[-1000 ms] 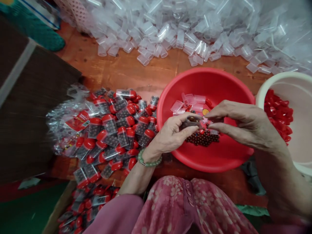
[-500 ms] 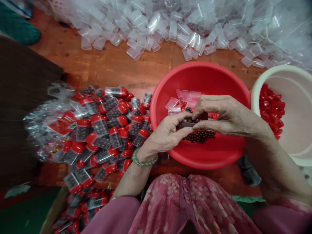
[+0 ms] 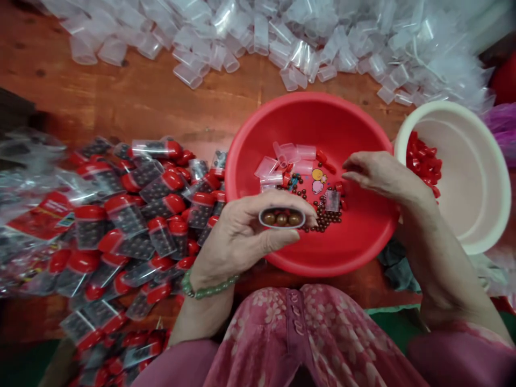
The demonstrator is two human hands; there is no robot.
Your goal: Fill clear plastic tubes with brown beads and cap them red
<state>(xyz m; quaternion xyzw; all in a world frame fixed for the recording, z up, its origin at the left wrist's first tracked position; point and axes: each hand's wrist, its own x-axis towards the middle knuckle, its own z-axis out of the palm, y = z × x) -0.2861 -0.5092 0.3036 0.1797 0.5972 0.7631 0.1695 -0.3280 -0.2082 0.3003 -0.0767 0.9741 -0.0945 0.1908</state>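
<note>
The left hand point(image 3: 242, 231) sits over the rim of a red basin point(image 3: 310, 102), its fingers point(image 3: 278, 201) curled closed around a clear tube point(image 3: 281, 217) that shows three brown beads inside. The right hand point(image 3: 379, 174) is open above the basin, its fingers point(image 3: 355, 166) loosely apart and touching nothing, just beside a loose tube point(image 3: 332, 200). Loose beads point(image 3: 324, 215) and more empty tubes point(image 3: 282, 164) lie in the basin. On the wooden surface point(image 3: 121, 107), filled red-capped tubes point(image 3: 137, 231) lie to the left, empty tubes point(image 3: 262, 37) lie beyond, and a white basin point(image 3: 475, 177) holds red caps point(image 3: 423, 161).
</note>
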